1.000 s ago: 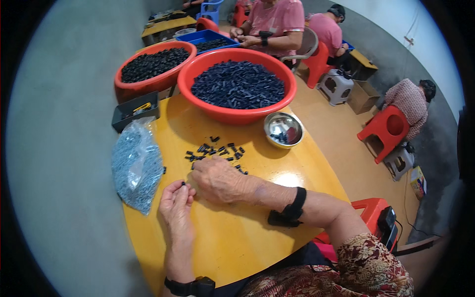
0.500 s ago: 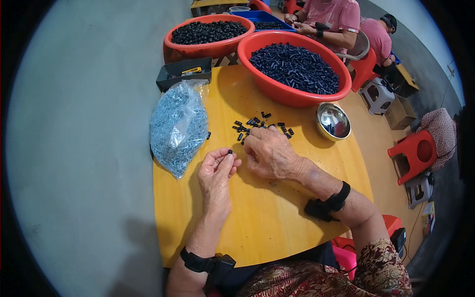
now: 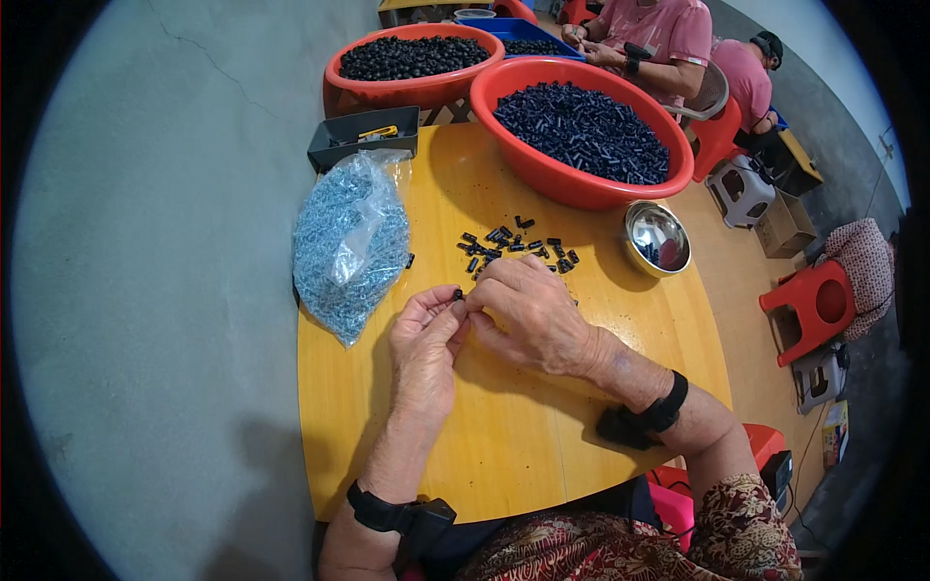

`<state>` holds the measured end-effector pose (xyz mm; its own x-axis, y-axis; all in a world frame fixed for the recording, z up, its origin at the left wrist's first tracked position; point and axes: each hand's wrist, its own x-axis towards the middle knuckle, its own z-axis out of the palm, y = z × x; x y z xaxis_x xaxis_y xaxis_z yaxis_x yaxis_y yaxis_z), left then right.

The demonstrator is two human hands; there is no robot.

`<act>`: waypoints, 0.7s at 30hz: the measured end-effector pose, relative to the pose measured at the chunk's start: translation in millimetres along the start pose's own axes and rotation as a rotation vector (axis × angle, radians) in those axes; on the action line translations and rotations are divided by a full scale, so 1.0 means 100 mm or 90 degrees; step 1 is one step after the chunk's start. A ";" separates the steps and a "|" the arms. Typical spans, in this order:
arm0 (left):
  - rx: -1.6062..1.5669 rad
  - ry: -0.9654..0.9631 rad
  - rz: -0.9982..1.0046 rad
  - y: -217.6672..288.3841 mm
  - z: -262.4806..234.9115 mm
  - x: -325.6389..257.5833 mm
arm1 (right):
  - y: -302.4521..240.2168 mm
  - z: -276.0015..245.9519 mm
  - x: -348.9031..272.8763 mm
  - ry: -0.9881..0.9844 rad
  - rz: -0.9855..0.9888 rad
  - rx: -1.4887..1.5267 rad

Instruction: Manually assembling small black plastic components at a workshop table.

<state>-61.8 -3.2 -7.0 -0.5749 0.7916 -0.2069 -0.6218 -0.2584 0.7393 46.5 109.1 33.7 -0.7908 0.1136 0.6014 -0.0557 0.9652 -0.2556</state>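
Between thumb and fingers, my left hand [image 3: 426, 334] pinches a small black plastic piece [image 3: 458, 294]. My right hand [image 3: 533, 315] is closed too, its fingertips meeting the left ones at that piece; whatever they grip is hidden. Just beyond the right hand, several short black plastic pieces [image 3: 504, 238] lie scattered on the yellow table [image 3: 504, 436]. A clear plastic bag [image 3: 351, 247] full of small silvery metal parts rests left of my hands. To the right stands a shiny metal bowl [image 3: 659, 238] with a few dark pieces inside.
A big red basin [image 3: 581, 198] heaped with dark short pieces sits at the table's far side. Behind it are another red basin [image 3: 412, 90] of round black parts and a blue tray [image 3: 518, 37]. A grey box [image 3: 363, 134] holds a yellow cutter. Co-workers in pink [image 3: 668, 34] sit beyond.
My right hand has drawn back from the scattered black pieces to my left hand. Their fingertips now meet at the small black piece, which the left hand still holds.
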 end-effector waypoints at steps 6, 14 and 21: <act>-0.034 -0.022 0.003 0.04 0.01 -0.03 | 0.00 0.05 -0.12 0.062 0.137 0.163; -0.059 -0.022 -0.011 0.02 0.07 -0.04 | 0.00 0.07 -0.17 0.152 0.088 0.158; -0.053 -0.028 -0.008 -0.05 0.02 -0.06 | -0.03 0.14 -0.21 0.158 0.126 0.188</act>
<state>-53.8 -5.3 -8.2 -0.5437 0.8184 -0.1857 -0.6722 -0.2922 0.6803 54.3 100.0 11.4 -0.6347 0.3773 0.6744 -0.1185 0.8149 -0.5674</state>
